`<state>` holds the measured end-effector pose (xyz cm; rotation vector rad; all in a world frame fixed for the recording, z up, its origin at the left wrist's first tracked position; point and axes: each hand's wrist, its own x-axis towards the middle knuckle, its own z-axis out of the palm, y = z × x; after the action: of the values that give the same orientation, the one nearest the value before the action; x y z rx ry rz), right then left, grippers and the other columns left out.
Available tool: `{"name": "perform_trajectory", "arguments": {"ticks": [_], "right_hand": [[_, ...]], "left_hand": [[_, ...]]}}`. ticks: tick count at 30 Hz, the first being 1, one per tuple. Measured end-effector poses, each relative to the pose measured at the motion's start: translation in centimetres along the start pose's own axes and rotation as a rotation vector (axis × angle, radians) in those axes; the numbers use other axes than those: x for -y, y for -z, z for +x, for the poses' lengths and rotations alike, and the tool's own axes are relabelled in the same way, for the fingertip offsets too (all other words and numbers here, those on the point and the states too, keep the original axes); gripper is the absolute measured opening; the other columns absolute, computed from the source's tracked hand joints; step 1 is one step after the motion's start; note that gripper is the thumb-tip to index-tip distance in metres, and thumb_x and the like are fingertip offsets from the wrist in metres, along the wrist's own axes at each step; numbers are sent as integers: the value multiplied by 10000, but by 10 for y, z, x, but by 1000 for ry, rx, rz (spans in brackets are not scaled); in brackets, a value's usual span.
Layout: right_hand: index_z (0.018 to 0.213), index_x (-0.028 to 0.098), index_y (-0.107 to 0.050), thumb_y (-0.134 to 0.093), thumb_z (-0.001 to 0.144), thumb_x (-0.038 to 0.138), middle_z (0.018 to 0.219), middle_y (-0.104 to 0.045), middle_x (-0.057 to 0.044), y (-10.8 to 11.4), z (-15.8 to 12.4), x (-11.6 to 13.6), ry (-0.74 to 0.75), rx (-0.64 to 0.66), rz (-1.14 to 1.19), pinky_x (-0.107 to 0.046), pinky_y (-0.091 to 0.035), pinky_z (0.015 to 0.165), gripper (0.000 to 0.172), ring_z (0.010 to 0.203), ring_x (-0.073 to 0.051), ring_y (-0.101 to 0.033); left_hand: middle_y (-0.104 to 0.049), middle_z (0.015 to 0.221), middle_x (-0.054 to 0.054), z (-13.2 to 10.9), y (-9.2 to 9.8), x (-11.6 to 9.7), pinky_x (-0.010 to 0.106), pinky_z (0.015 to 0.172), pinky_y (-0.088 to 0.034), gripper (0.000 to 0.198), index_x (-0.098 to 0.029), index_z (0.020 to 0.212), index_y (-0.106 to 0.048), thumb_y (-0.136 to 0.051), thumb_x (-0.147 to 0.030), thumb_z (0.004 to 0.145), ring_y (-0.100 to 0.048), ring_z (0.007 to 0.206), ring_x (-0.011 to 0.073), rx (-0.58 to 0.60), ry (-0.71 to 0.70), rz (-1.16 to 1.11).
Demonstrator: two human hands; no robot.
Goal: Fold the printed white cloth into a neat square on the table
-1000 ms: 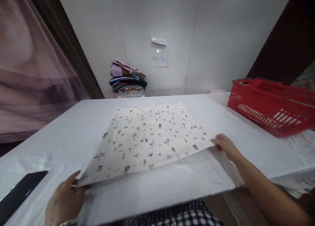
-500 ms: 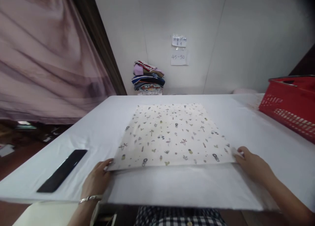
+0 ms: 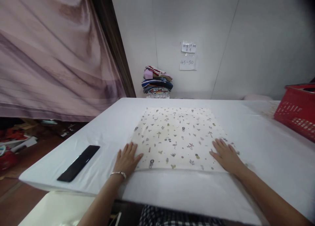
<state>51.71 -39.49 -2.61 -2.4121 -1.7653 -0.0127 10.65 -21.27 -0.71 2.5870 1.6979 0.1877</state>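
two hands (image 3: 126, 158) (image 3: 226, 156) flat on printed cloth (image 3: 176, 137), table (image 3: 258, 130)

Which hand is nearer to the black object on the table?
Left. The left hand lies right of the black object, on the left side of the printed cloth; the right hand is farther away, on the cloth's right side.

The cloth (image 3: 177, 134) lies on the worktop (image 3: 261, 137), between a slab (image 3: 78, 163) at left and a basket (image 3: 297, 112) farther right (stacked textiles (image 3: 157, 84) sit behind, before the wall (image 3: 206, 29)).
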Motion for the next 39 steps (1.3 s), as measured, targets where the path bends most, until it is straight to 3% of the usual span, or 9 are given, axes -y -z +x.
{"name": "perform_trajectory", "arguments": {"ticks": [6, 9, 12, 19, 24, 29, 33, 36, 39], "right_hand": [[1374, 212, -373, -244, 843, 607, 1473, -245, -54, -27, -5, -23, -63, 51, -10, -502, -175, 1084, 674, 1357, -272, -180], [1365, 272, -386, -247, 861, 567, 1450, -303, -42, -20, 0, -24, -27, 68, 20, -505, -210, 1073, 601, 1350, -272, -201], [1381, 267, -360, -221, 869, 566, 1471, -254, -38, -5, 22, -11, -18, 52, 30, -491, -181, 1089, 609, 1361, -272, -156], [1435, 152, -215, -140, 856, 634, 1513, -73, -65, 11, 142, 51, 109, 114, 68, -447, -71, 1109, 757, 1381, -248, -17], [1436, 123, -182, -143, 866, 616, 1515, -32, -84, 5, 239, 72, 119, 132, 60, -446, -40, 1098, 755, 1383, -234, 16], [1430, 119, -192, -172, 871, 603, 1514, -61, -95, -22, 292, 42, 24, 100, 28, -464, 7, 1087, 740, 1380, -248, 1], [1430, 149, -200, -156, 850, 636, 1516, -63, -72, -41, 304, 16, -56, 169, 40, -511, -2, 1077, 759, 1379, -266, -17], [1435, 185, -194, -108, 843, 645, 1519, -60, -55, -38, 307, 4, -50, 229, 80, -498, -58, 1082, 754, 1381, -257, -22], [1436, 201, -192, -90, 847, 631, 1521, -53, -44, -31, 306, -13, -84, 187, 43, -479, -59, 1090, 736, 1382, -249, -3]], "left_hand": [[-201, 1488, 82, -2, -13, 18, 501, 1078, -164, 634, -198, 1400, -287, -314, -525, 858, -129, 1373, 257, 145, 47, -21], [-260, 1470, 81, 11, -3, 23, 547, 1040, -206, 517, -255, 1349, -387, -310, -456, 879, -172, 1362, 275, 200, 36, -27], [-258, 1469, 99, 39, 8, 9, 547, 1039, -194, 520, -242, 1336, -405, -303, -470, 880, -177, 1359, 281, 126, -9, -22], [-147, 1501, 97, 152, 7, -58, 522, 1074, -106, 691, -193, 1376, -336, -245, -620, 840, -101, 1373, 288, 96, -159, -5], [-98, 1510, 86, 237, -16, -71, 524, 1080, -88, 747, -186, 1400, -286, -191, -652, 824, -55, 1380, 278, 96, -115, 52], [-127, 1502, 109, 282, -40, -46, 533, 1075, -95, 812, -175, 1408, -270, -178, -696, 792, -78, 1373, 308, 108, 4, 62], [-127, 1503, 101, 289, -54, -29, 530, 1072, -117, 845, -183, 1416, -249, -167, -722, 770, -90, 1370, 316, 110, 46, 24], [-111, 1508, 80, 290, -55, -27, 522, 1076, -113, 838, -199, 1421, -233, -174, -719, 767, -73, 1374, 302, 133, 53, 34], [-97, 1510, 69, 289, -53, -30, 515, 1080, -109, 827, -207, 1425, -219, -185, -709, 770, -66, 1377, 292, 151, 74, 49]]}}
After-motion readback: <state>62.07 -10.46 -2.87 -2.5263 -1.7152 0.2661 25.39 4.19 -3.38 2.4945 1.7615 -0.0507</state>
